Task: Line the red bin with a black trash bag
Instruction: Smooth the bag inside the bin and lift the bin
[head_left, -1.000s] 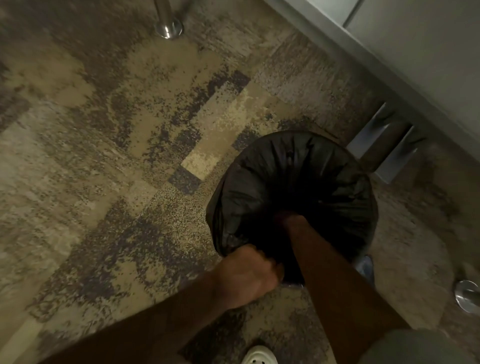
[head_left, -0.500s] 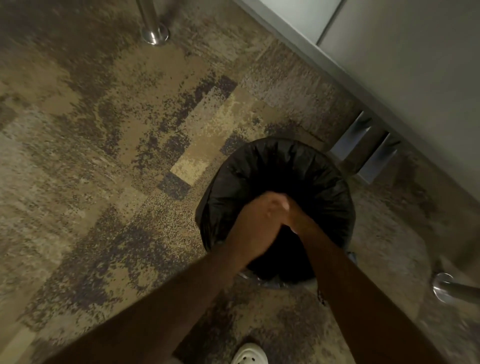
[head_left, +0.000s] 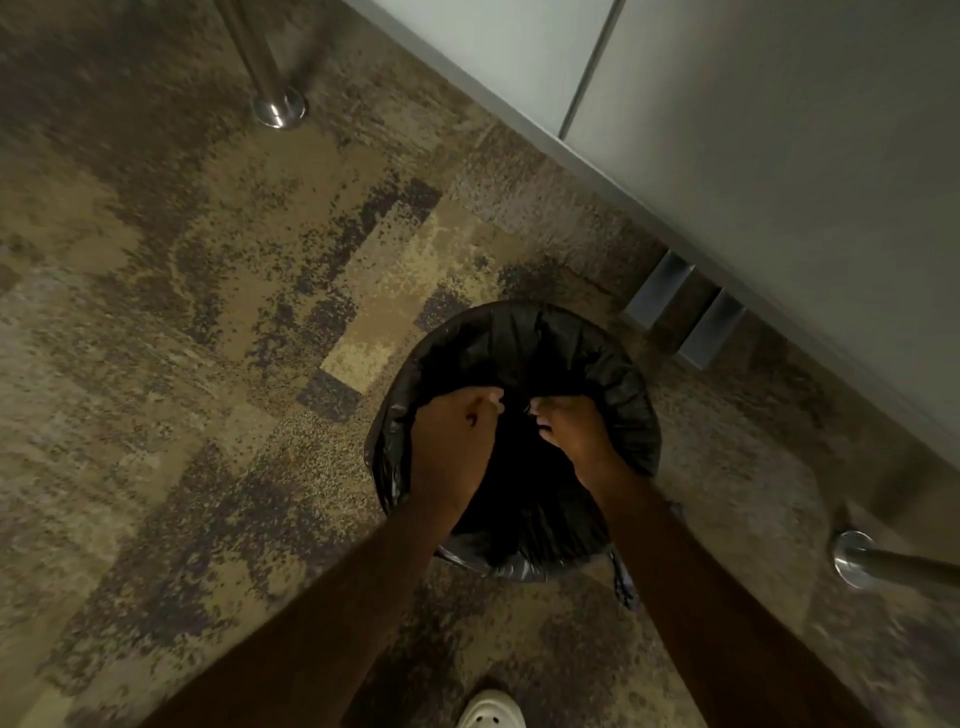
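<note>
A black trash bag (head_left: 587, 353) covers a round bin on the carpet at the centre right of the head view; the bin's own red wall is hidden under the plastic. The bag's edge is folded over the rim all round. Both my hands are over the bin's mouth. My left hand (head_left: 460, 431) is closed on bag plastic at the left of the opening. My right hand (head_left: 571, 431) is closed on bag plastic just to its right, a small gap between the two fists. The inside of the bag is dark.
A grey cabinet front (head_left: 779, 130) runs along the back right, with two metal brackets (head_left: 685, 312) at its foot close behind the bin. Metal furniture legs stand at the top left (head_left: 278, 106) and right edge (head_left: 857, 558). My white shoe (head_left: 491, 712) is below.
My left hand left the near rim and went over the bin's mouth; my right arm came up out of the bag. The two hands met and are now slightly apart, each gripping plastic.
</note>
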